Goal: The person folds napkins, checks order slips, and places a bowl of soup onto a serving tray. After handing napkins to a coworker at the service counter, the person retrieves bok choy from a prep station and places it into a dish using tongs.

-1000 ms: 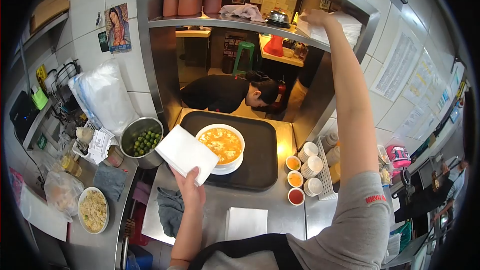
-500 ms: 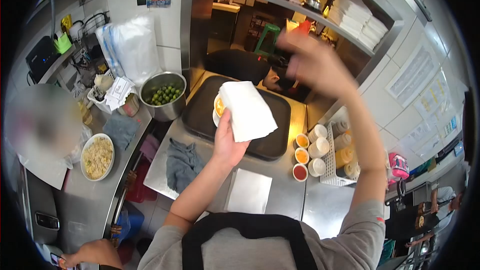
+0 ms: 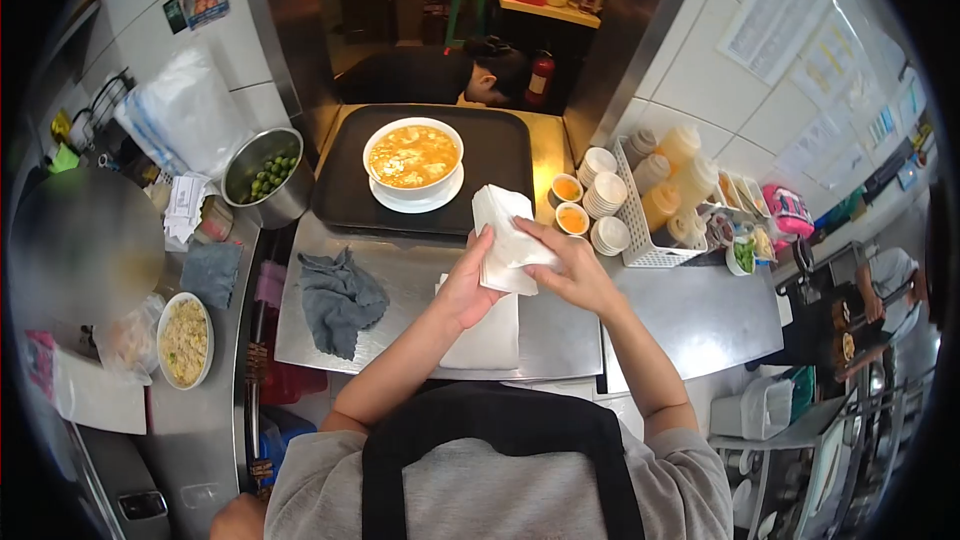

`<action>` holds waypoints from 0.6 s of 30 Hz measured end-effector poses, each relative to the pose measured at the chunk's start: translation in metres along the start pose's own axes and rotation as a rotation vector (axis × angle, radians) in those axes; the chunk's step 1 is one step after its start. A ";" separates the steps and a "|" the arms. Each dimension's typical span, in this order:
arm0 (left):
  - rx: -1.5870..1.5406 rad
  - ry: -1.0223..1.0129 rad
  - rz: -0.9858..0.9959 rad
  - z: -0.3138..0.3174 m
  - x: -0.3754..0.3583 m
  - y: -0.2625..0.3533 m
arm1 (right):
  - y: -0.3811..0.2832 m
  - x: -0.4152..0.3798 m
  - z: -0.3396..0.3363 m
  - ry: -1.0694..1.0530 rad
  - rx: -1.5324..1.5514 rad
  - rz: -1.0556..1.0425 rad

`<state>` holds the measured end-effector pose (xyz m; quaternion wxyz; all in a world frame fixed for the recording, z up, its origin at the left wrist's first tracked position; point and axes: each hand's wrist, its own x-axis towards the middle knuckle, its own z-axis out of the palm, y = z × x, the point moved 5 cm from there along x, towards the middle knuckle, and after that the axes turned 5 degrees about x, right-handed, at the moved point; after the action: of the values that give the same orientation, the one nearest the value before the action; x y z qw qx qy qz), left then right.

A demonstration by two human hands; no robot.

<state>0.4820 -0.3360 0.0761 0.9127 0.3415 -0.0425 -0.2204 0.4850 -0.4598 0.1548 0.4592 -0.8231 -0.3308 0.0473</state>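
Over the counter, just in front of the tray, my left hand (image 3: 468,285) is closed around a folded stack of white paper napkins (image 3: 500,215). My right hand (image 3: 575,268) grips the stack's right side, its fingers pressed on the paper. Behind them, a white bowl of orange soup (image 3: 413,157) stands on a white saucer (image 3: 417,202) on a black tray (image 3: 342,185). Below my hands lies a flat white sheet or stack (image 3: 485,338), partly covered by my left hand and forearm.
A grey cloth (image 3: 340,300) lies at left, near a pot of limes (image 3: 268,180) and a bowl of rice (image 3: 186,340). Sauce cups (image 3: 571,219), stacked lidded cups (image 3: 605,195) and a bottle basket (image 3: 640,230) stand right. Beyond the pass-through, a person (image 3: 420,75) bends down.
My right hand has come down from beneath the upper shelf and taken hold of the napkins. My left hand has drawn them off the tray, uncovering the soup bowl. The view has shifted.
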 end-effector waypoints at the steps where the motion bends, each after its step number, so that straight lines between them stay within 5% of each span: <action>1: -0.001 0.010 -0.015 0.000 0.001 -0.004 | 0.001 -0.004 0.001 0.020 -0.048 -0.049; 6: 0.076 0.053 -0.048 0.000 0.000 -0.011 | 0.010 -0.015 -0.002 0.049 0.062 -0.053; 9: 0.125 0.021 -0.066 0.001 -0.003 -0.013 | 0.017 -0.020 0.000 0.012 0.179 0.199; 11: 0.126 -0.002 -0.080 0.002 -0.006 -0.015 | 0.011 -0.020 0.001 0.126 -0.025 -0.009; 18: 0.110 0.019 -0.052 -0.004 -0.012 -0.017 | 0.005 -0.023 0.026 0.196 -0.155 -0.082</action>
<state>0.4658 -0.3397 0.0635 0.8868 0.3943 -0.0369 -0.2382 0.4598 -0.4560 0.1307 0.4259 -0.8425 -0.3205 -0.0780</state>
